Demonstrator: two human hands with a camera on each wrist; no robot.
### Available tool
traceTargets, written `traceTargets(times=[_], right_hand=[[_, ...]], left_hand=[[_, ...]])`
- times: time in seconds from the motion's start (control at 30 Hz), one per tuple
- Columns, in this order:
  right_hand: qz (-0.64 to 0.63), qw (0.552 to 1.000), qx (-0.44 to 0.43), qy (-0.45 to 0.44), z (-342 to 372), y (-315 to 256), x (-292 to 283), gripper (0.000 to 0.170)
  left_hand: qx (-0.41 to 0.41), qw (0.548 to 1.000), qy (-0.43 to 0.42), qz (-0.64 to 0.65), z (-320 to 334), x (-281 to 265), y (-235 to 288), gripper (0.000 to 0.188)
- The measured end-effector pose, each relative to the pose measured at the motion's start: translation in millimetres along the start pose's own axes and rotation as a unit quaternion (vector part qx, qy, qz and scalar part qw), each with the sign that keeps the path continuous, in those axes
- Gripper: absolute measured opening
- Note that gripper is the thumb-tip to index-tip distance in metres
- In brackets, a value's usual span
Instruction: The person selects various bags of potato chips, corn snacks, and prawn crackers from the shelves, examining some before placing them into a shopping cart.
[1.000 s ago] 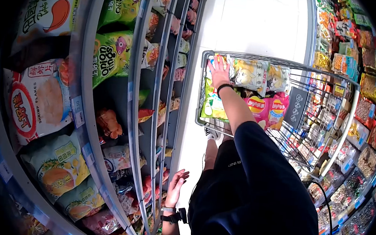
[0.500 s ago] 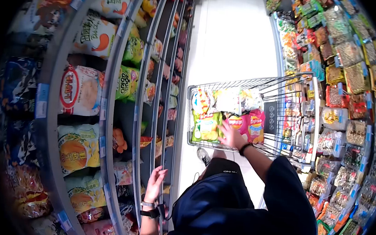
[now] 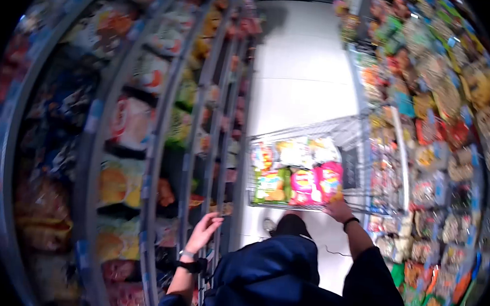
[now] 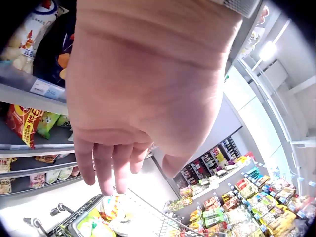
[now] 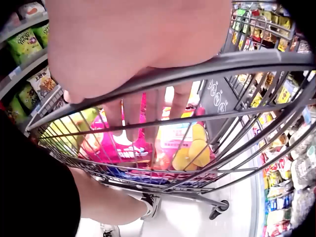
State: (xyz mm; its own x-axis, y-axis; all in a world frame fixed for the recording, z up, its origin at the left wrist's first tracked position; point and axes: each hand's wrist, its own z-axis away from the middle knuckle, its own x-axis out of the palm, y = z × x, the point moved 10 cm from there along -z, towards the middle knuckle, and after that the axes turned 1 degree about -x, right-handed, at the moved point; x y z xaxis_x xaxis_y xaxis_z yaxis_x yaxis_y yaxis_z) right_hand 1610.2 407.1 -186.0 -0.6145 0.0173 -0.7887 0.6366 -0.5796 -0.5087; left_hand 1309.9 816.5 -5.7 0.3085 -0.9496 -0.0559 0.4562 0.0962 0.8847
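Observation:
My right hand (image 3: 339,210) is at the near side rail of a wire shopping cart (image 5: 256,60). In the right wrist view its fingers (image 5: 153,111) hook over the rail and hang down inside the wires. Just below the fingertips lie pink chip bags (image 5: 121,143), one of them a bag with yellow chips on its front (image 5: 192,148). Green (image 3: 270,188) and white snack bags (image 3: 294,152) fill the rest of that end. My left hand (image 3: 204,230) hangs beside the left shelves, holding nothing, its fingers loosely extended.
Tall shelves of snack bags (image 3: 122,181) line the left side. On the right, a sloping display of packaged foods (image 3: 429,150) runs along the aisle, close to the cart handle (image 3: 401,156). White floor (image 3: 306,66) stretches ahead. A shoe (image 5: 150,205) stands under the cart.
My right hand has moved from over the bags at the cart's far left corner to the near side rail. The left hand stays low by the shelves, and the view has tilted up.

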Motion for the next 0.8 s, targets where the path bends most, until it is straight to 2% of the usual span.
traceTargets(times=[0.03,0.07,0.1,0.13,0.2,0.27,0.3,0.37,0.4,0.43,0.47,0.53,0.6,0.67,0.73,0.77,0.8], right_hand=[[0.019,1.000,0.002,-0.021,-6,3,9,0.038],[0.072,0.996,-0.022,0.055,-10,9,15,0.049],[0.169,0.982,-0.068,0.045,-6,-8,8,0.047],[0.120,0.986,-0.111,0.019,-3,-33,-10,0.047],[0.076,0.993,-0.084,0.045,-9,-18,-3,0.047],[0.124,0.992,0.017,-0.007,-11,0,2,0.042],[0.126,0.992,0.019,0.011,-12,1,-2,0.042],[0.121,0.992,-0.011,0.046,-14,3,-19,0.046],[0.110,0.993,-0.021,0.033,-16,-1,-33,0.046],[0.127,0.990,-0.046,0.035,-22,1,-41,0.047],[0.141,0.987,-0.070,0.036,-27,2,-45,0.047],[0.129,0.989,-0.067,0.017,-45,13,-55,0.048],[0.128,0.991,-0.022,-0.043,-53,24,-64,0.054],[0.144,0.987,-0.004,-0.075,-70,34,-72,0.056],[0.150,0.984,0.006,-0.093,-86,39,-80,0.057],[0.148,0.984,0.001,-0.097,-94,39,-86,0.057],[0.144,0.984,-0.002,-0.100,-102,39,-92,0.058]], left_hand=[[0.003,1.000,0.004,-0.020,5,2,12,0.037],[0.006,0.999,0.012,-0.039,8,3,25,0.037],[0.020,0.998,0.043,-0.041,12,-2,40,0.037],[0.035,0.996,0.067,-0.044,18,-7,52,0.038],[0.056,0.989,0.130,-0.045,31,-27,80,0.035],[0.086,0.968,0.225,-0.075,55,-44,133,0.033],[0.125,0.951,0.270,-0.081,64,-55,149,0.031],[0.116,0.926,0.350,-0.082,91,-66,198,0.027],[0.122,0.912,0.385,-0.068,103,-75,218,0.025],[0.214,0.843,0.446,-0.210,124,-79,271,0.023],[0.292,0.744,0.491,-0.347,148,-72,321,0.022],[0.366,0.537,0.590,-0.479,200,-65,388,0.021],[0.373,0.454,0.688,-0.427,230,-75,438,0.015],[0.337,0.485,0.739,-0.325,249,-138,440,0.026],[0.200,0.654,0.694,-0.227,244,-239,405,0.038],[0.231,0.688,0.683,-0.083,236,-262,382,0.048],[0.236,0.684,0.685,-0.081,226,-259,388,0.048]])
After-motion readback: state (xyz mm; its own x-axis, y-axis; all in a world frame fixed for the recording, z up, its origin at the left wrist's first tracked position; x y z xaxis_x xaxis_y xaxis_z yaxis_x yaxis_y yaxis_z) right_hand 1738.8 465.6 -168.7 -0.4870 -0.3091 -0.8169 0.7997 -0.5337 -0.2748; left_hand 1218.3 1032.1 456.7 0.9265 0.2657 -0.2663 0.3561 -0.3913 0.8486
